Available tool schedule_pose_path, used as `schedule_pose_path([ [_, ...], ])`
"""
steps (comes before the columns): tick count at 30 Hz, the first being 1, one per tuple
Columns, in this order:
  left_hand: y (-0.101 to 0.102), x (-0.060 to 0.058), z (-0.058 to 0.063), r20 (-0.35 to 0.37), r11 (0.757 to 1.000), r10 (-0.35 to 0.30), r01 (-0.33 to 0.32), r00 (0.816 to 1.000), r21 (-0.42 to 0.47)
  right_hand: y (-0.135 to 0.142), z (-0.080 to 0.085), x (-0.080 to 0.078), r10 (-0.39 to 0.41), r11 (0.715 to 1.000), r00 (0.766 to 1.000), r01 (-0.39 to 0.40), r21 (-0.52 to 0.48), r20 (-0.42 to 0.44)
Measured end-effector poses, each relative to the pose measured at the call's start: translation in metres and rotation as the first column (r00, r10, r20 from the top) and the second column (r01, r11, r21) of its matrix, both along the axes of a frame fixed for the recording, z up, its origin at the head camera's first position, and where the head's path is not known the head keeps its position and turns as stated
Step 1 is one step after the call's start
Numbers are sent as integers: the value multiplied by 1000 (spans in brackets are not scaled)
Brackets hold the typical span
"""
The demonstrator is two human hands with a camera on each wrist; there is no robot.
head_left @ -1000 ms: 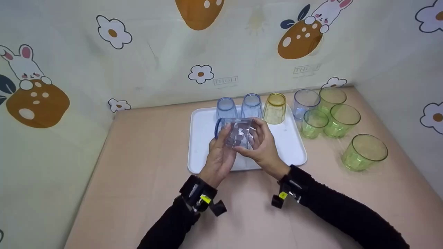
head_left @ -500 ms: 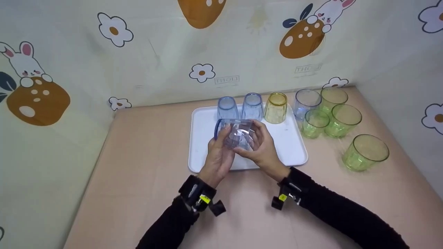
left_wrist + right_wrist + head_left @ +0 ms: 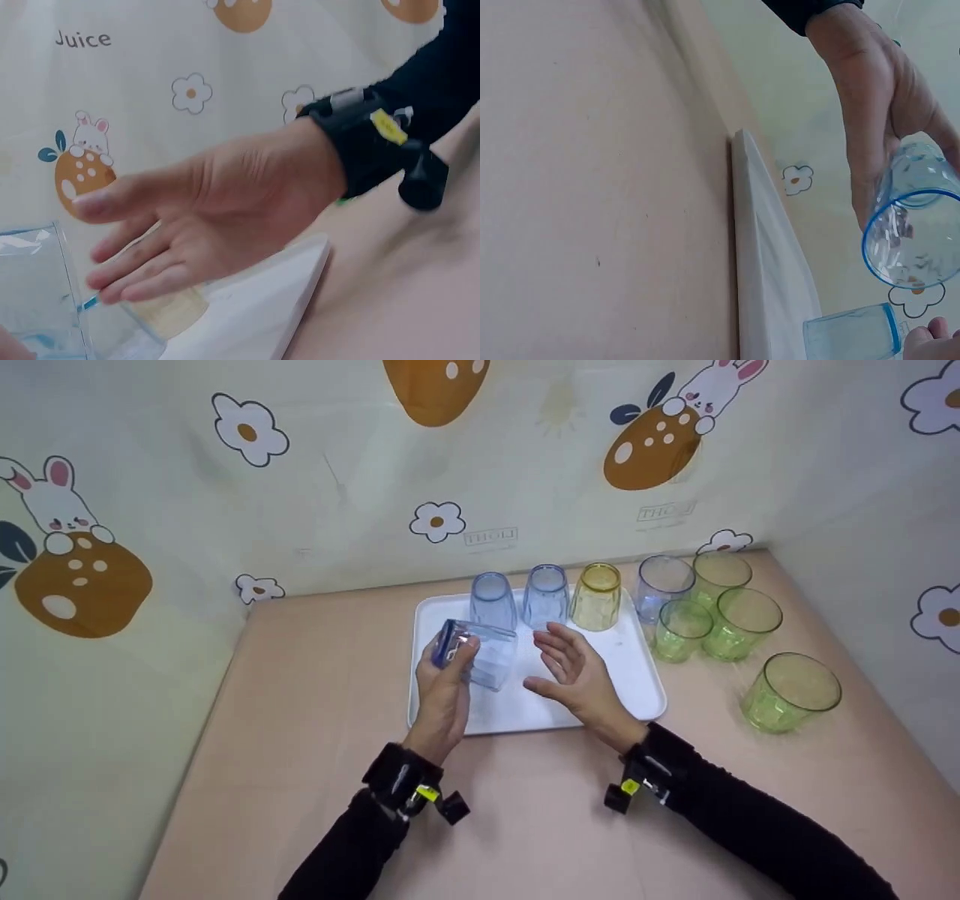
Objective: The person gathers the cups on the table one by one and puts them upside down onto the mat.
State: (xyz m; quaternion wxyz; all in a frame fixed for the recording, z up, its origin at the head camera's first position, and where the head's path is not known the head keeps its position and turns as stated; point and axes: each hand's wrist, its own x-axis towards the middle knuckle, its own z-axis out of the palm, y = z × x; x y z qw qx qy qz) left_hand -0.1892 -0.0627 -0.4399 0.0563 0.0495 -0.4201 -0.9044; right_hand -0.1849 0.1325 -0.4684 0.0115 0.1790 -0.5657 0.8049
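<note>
My left hand (image 3: 442, 697) grips a clear blue drinking glass (image 3: 484, 654) tipped on its side above the white tray (image 3: 525, 723), thumb across its near side. In the right wrist view the open mouth of this glass (image 3: 915, 244) faces the camera. My right hand (image 3: 581, 682) is apart from it, thumb and fingers spread with nothing between them; the left wrist view shows the same hand (image 3: 217, 202) with loosely straight fingers. Behind the hands, two blue glasses (image 3: 492, 600) and a yellow glass (image 3: 597, 600) stand upside down along the tray's back edge.
Right of the tray, a blue glass (image 3: 664, 585) and several green glasses (image 3: 742, 622) stand upright on the table. One larger green glass (image 3: 787, 694) stands nearer the front right. A patterned wall sheet (image 3: 337, 510) rises right behind the tray.
Both hands were on the glass; my right hand has let go and drawn back to the right. My left hand has moved left with the glass, turning and tilting it.
</note>
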Motion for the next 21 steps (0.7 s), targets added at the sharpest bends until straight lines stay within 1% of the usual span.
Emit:
schedule_pose_path([
  [3, -11, -3, 1, 20, 999, 40, -39, 999, -26, 9, 3, 0, -18, 1000, 1000, 18, -4, 21],
  [6, -23, -5, 5, 23, 996, 62, -61, 998, -66, 18, 7, -1, -45, 999, 998, 45, -3, 35],
  [9, -35, -6, 9, 28, 986, 85, -80, 996, -143, 27, 10, -1, -84, 997, 995, 83, 5, 45],
  [12, -46, -8, 12, 40, 969, 100, -88, 994, -232, 36, 11, -1, -126, 992, 991, 125, 15, 52],
  [15, -55, -11, 14, 52, 942, 112, -90, 992, -325, 46, 12, -2, -156, 988, 986, 155, 22, 53],
  [17, -61, -14, 13, 43, 919, 119, -94, 992, -384, 52, 14, -2, -176, 984, 983, 174, 34, 48],
  [19, -66, -18, 11, 23, 889, 127, -104, 992, -445, 58, 16, -2, -191, 981, 981, 189, 46, 42],
  [21, -70, -21, 9, -10, 855, 129, -116, 992, -506, 63, 20, -3, -198, 979, 980, 197, 45, 34],
])
